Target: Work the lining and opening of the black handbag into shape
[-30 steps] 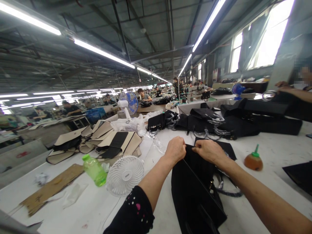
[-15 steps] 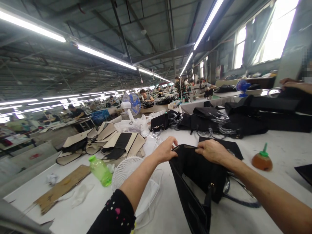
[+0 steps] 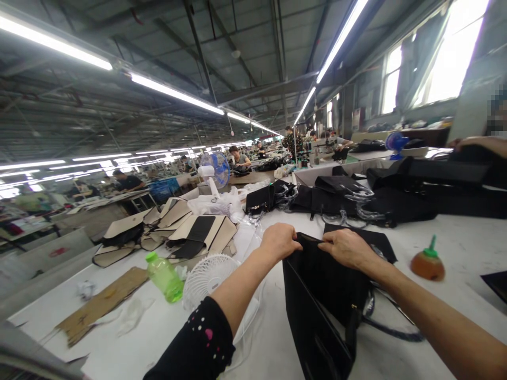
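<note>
A black handbag [image 3: 320, 301] stands on the white table in front of me, its panels spread apart at the near side. My left hand [image 3: 282, 241] pinches the far left corner of its upper edge. Close beside it, my right hand [image 3: 345, 248] grips the same edge farther right, thumb pointing inward. A plastic-wrapped handle [image 3: 392, 330] of the bag lies on the table under my right forearm. Behind my right hand rests another flat black piece [image 3: 376, 240]. The inside of the bag is mostly dark.
Left of me are a white fan [image 3: 209, 277], a green bottle [image 3: 165, 277], a cardboard strip [image 3: 103, 303] and beige bag pieces [image 3: 202, 235]. A glue bottle [image 3: 428, 261] stands at right. Black bags [image 3: 340, 198] line the back; a co-worker's arm [image 3: 481, 143] shows far right.
My left hand has shifted right, nearer my right hand, and its fingers have closed onto the bag's edge. The left side of the bag has moved right with it.
</note>
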Demonstrator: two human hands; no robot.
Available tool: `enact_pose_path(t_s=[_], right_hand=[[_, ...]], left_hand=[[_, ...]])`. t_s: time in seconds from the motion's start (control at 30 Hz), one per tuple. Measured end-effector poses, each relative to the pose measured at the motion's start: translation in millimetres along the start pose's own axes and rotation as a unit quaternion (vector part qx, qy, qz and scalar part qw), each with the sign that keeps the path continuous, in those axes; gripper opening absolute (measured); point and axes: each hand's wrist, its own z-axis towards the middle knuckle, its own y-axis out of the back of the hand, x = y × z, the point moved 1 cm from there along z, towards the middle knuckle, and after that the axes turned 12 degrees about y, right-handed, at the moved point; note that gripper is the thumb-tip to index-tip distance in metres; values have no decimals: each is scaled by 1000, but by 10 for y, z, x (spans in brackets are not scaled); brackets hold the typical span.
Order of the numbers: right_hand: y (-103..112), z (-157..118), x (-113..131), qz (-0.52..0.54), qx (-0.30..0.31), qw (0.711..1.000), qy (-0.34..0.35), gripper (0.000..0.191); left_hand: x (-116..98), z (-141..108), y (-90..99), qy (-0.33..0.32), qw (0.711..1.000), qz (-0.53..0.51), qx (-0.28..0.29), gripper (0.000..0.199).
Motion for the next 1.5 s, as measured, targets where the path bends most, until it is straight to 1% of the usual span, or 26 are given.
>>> enact_pose_path(t_s=[0.07, 0.1, 0.13, 0.2, 0.23, 0.3, 0.37, 0.43, 0.47, 0.57, 0.63, 0.73, 0.83, 0.9, 0.97, 1.03, 1.1, 1.2, 1.33, 1.5], right_hand=[[-9, 12, -14, 1, 0, 1000, -2, 27], [-12, 16, -18, 1, 1, 1000, -3, 26], [-12, 15, -20, 1, 2, 1000, -5, 26], [0, -7, -17, 0, 4, 1000, -9, 25], [13, -30, -15, 0, 5, 1000, -12, 25], [51, -99, -19, 5, 8, 1000, -20, 25], [96, -178, -35, 16, 14, 999, -30, 24], [132, -236, -55, 31, 21, 999, -35, 23], [142, -251, -62, 37, 23, 998, -35, 22], [142, -244, -68, 51, 29, 998, -33, 22], [131, -220, -68, 57, 32, 997, -35, 22], [127, -197, -81, 68, 38, 996, -41, 22], [142, -199, -90, 81, 44, 995, -31, 22], [154, -210, -75, 86, 44, 995, -19, 23], [165, -226, -40, 86, 42, 995, -11, 24], [176, -245, 7, 84, 37, 996, -7, 25], [190, -264, 55, 82, 31, 996, -4, 25], [210, -289, 98, 78, 24, 997, -8, 25], [195, -291, 91, 73, 18, 997, -10, 25], [128, -265, 44, 71, 9, 997, 3, 26]], left_hand=[[-155, -24, -36, 40, 999, 28, -7, 16], [-221, -38, -58, 53, 998, 38, -9, 15], [-273, -53, -78, 59, 997, 45, -8, 18], [-309, -82, -99, 46, 998, 50, -1, 26], [-289, -95, -96, 28, 998, 50, 5, 30], [-182, -119, -67, -35, 998, 49, 32, 42], [-19, -135, -23, -101, 991, 49, 69, 62], [148, -131, 14, -141, 984, 40, 98, 77], [222, -119, 24, -148, 983, 32, 107, 81], [383, -51, 15, -144, 981, 13, 129, 85], [448, 3, -9, -145, 979, 7, 146, 83], [495, 46, -24, -180, 971, 2, 158, 80], [481, 17, 6, -200, 968, 39, 145, 81], [438, -37, 33, -219, 966, 70, 118, 83], [380, -102, 48, -270, 955, 85, 88, 82], [334, -158, 46, -319, 941, 92, 62, 77], [314, -194, 36, -337, 935, 100, 44, 69], [318, -218, 24, -338, 937, 88, 34, 58], [313, -194, 3, -325, 945, 21, 22, 39], [241, -63, -87, -268, 963, -17, -11, 36]])
